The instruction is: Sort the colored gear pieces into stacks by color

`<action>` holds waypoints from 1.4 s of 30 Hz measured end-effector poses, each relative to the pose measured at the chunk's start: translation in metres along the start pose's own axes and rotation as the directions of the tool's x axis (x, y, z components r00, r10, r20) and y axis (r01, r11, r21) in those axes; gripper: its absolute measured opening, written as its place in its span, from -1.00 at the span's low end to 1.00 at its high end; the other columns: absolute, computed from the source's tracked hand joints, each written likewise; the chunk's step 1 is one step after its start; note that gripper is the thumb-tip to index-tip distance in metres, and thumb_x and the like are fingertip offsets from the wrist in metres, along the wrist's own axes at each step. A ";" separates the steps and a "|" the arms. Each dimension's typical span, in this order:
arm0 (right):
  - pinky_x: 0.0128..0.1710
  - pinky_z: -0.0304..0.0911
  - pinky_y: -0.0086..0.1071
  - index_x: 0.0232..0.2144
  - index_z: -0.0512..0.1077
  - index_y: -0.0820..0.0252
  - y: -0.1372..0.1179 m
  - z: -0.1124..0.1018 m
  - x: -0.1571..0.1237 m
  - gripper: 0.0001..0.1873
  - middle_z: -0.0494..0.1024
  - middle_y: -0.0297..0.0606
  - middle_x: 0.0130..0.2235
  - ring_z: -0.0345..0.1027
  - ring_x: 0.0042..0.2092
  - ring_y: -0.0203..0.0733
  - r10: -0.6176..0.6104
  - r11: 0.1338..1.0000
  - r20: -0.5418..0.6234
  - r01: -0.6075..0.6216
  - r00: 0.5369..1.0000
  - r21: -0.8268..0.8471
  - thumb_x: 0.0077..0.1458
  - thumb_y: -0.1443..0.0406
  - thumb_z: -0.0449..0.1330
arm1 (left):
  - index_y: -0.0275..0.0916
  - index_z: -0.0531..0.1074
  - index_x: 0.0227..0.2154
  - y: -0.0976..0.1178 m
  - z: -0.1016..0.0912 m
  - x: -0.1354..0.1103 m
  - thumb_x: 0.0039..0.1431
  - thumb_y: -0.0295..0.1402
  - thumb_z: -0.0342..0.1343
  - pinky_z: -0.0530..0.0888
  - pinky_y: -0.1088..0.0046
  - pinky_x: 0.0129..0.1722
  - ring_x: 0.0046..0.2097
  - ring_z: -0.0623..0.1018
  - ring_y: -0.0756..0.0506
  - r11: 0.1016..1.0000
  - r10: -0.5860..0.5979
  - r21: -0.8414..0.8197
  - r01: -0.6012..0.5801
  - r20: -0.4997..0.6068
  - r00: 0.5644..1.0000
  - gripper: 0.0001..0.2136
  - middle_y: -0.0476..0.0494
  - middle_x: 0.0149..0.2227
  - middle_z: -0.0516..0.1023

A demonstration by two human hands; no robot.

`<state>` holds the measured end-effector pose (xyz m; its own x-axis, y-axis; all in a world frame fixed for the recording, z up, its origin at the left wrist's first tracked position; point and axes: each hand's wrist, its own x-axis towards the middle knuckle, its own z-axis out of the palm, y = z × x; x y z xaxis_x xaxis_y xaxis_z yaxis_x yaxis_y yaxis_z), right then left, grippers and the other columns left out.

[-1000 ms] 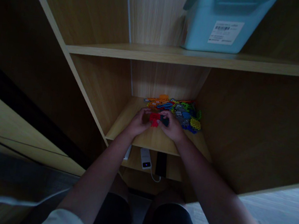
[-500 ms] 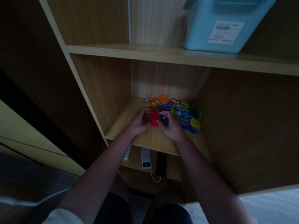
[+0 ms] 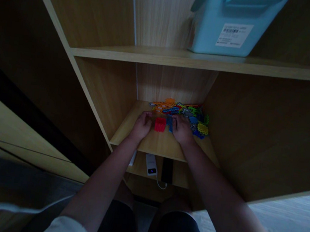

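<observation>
A red block of toothed plastic pieces (image 3: 160, 124) sits on the middle shelf between my hands, with neither hand touching it. Just left of it is my left hand (image 3: 142, 125), fingers loosely curled and apart, holding nothing. My right hand (image 3: 181, 129) is at the near left side of a heap of colourful plastic pieces (image 3: 193, 120). Its fingers are partly spread beside some blue pieces (image 3: 169, 121); whether they touch these is hard to see in the dim light.
A light blue lidded box (image 3: 221, 35) with a label stands on the upper shelf (image 3: 151, 56). Below the middle shelf lie a white power bank (image 3: 151, 164) with a cable and a dark flat object (image 3: 167, 170). The cabinet's side walls flank my arms.
Both hands have let go of the red block, which now stands on the shelf. My left hand has drawn slightly left, and my right hand has moved right to the heap.
</observation>
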<state>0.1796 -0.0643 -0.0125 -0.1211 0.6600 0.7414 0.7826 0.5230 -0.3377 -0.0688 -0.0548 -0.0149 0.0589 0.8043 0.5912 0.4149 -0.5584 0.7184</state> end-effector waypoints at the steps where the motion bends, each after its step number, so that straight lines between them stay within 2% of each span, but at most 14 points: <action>1: 0.26 0.32 0.17 0.02 0.55 0.10 0.001 0.002 0.000 -0.68 0.64 0.00 0.08 0.48 0.15 0.17 -0.003 1.000 0.010 0.004 1.000 -0.023 0.47 0.24 0.02 | -0.15 0.44 -0.01 -0.001 0.000 0.000 0.23 -0.54 0.08 0.50 -0.06 0.27 0.12 0.61 -0.25 1.000 -0.007 -0.001 0.007 -0.006 1.000 -0.70 -0.24 0.02 0.64; 5: 0.33 0.23 0.24 0.15 0.55 0.11 0.003 0.009 0.002 -0.61 0.57 0.00 0.27 0.38 0.29 0.24 -0.060 0.993 0.107 0.070 0.992 -0.092 0.32 0.35 0.16 | -0.15 0.44 -0.03 -0.003 0.001 0.001 0.26 -0.52 0.08 0.52 -0.03 0.24 0.09 0.62 -0.24 1.000 -0.013 -0.005 0.013 -0.020 1.000 -0.74 -0.23 -0.02 0.65; 8: 0.40 0.14 0.26 0.30 0.48 0.15 0.002 0.011 0.006 -0.43 0.43 -0.02 0.41 0.27 0.40 0.28 -0.062 0.978 0.260 0.110 0.964 -0.175 0.25 0.37 0.19 | -0.15 0.43 -0.03 -0.001 0.001 0.001 0.26 -0.53 0.07 0.51 -0.01 0.25 0.09 0.62 -0.23 0.999 -0.036 0.009 0.037 -0.015 0.999 -0.74 -0.23 -0.01 0.64; 11: 0.50 -0.05 0.27 0.41 0.37 0.19 0.000 0.010 0.011 -0.37 0.22 -0.09 0.53 0.06 0.52 0.25 -0.007 0.950 0.416 0.135 0.909 -0.281 0.34 0.32 0.10 | -0.16 0.43 -0.03 0.005 0.000 0.000 0.26 -0.54 0.05 0.49 0.07 0.27 0.12 0.61 -0.21 0.997 -0.072 0.034 0.072 0.002 0.997 -0.73 -0.23 0.01 0.64; 14: 0.53 -0.15 0.28 0.43 0.35 0.18 -0.002 0.010 0.014 -0.40 0.11 -0.18 0.58 -0.04 0.56 0.20 0.025 0.929 0.482 0.158 0.876 -0.335 0.42 0.27 0.01 | -0.18 0.43 -0.02 0.008 -0.001 -0.001 0.25 -0.54 0.04 0.49 0.10 0.26 0.12 0.61 -0.20 0.996 -0.084 0.041 0.083 0.012 0.996 -0.72 -0.24 0.02 0.64; 18: 0.52 -0.13 0.29 0.42 0.37 0.14 -0.001 0.013 0.016 -0.42 0.13 -0.18 0.57 -0.04 0.57 0.22 0.048 0.919 0.491 0.155 0.870 -0.363 0.45 0.24 -0.01 | -0.17 0.43 -0.03 0.009 -0.001 -0.001 0.25 -0.54 0.04 0.49 0.09 0.26 0.11 0.61 -0.21 0.996 -0.077 0.033 0.077 0.006 0.997 -0.73 -0.24 0.01 0.64; 25: 0.52 -0.11 0.25 0.40 0.41 0.19 -0.008 0.009 0.017 -0.43 0.36 -0.02 0.45 0.12 0.48 0.25 0.051 0.936 0.457 0.116 0.888 -0.331 0.45 0.23 0.00 | -0.17 0.44 -0.04 0.007 -0.001 0.001 0.24 -0.55 0.05 0.50 0.06 0.26 0.11 0.61 -0.22 0.996 -0.083 0.040 0.082 0.019 0.996 -0.73 -0.24 0.01 0.65; 27: 0.53 -0.12 0.24 0.41 0.40 0.18 -0.009 0.007 0.018 -0.42 0.33 -0.02 0.47 0.11 0.49 0.25 0.057 0.939 0.457 0.108 0.888 -0.326 0.44 0.22 0.00 | -0.17 0.45 -0.04 0.008 -0.002 0.001 0.24 -0.55 0.06 0.50 0.05 0.26 0.10 0.62 -0.22 0.996 -0.082 0.041 0.081 0.019 0.996 -0.73 -0.23 0.00 0.65; 31: 0.52 -0.13 0.30 0.43 0.37 0.16 -0.007 0.010 0.018 -0.40 0.16 -0.12 0.56 -0.05 0.55 0.30 0.090 0.940 0.494 0.089 0.865 -0.328 0.45 0.19 -0.02 | -0.16 0.45 -0.05 0.010 -0.002 0.001 0.24 -0.55 0.06 0.50 0.05 0.26 0.10 0.62 -0.22 0.996 -0.068 0.052 0.067 0.013 0.998 -0.73 -0.22 -0.01 0.65; 34: 0.53 -0.16 0.33 0.44 0.34 0.17 -0.005 0.013 0.019 -0.39 0.17 -0.16 0.56 -0.09 0.57 0.29 0.107 0.942 0.508 0.076 0.855 -0.326 0.45 0.18 -0.03 | -0.17 0.45 -0.05 0.011 -0.003 0.001 0.23 -0.56 0.06 0.50 0.05 0.26 0.11 0.62 -0.22 0.996 -0.072 0.057 0.071 0.024 0.997 -0.72 -0.23 -0.01 0.65; 38: 0.52 -0.13 0.29 0.39 0.41 0.20 -0.005 0.013 0.018 -0.42 0.29 -0.10 0.50 -0.01 0.54 0.27 0.092 0.948 0.463 0.065 0.882 -0.312 0.43 0.20 -0.02 | -0.17 0.44 -0.05 0.013 -0.004 0.001 0.24 -0.57 0.05 0.49 0.07 0.26 0.12 0.61 -0.22 0.995 -0.079 0.062 0.077 0.031 0.996 -0.72 -0.23 0.00 0.65; 42: 0.51 -0.01 0.13 0.34 0.44 0.33 -0.006 0.008 0.019 -0.43 0.37 -0.01 0.45 0.11 0.48 0.23 0.023 0.956 0.398 0.097 0.917 -0.278 0.40 0.23 0.03 | -0.17 0.45 -0.07 0.014 -0.004 0.002 0.25 -0.56 0.05 0.49 0.09 0.25 0.10 0.61 -0.22 0.995 -0.074 0.067 0.072 0.029 0.997 -0.75 -0.22 0.00 0.64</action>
<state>0.1676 -0.0509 -0.0014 -0.3361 0.8320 0.4413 0.9060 0.4137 -0.0899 -0.0663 -0.0619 -0.0028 0.0538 0.8492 0.5254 0.4781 -0.4838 0.7330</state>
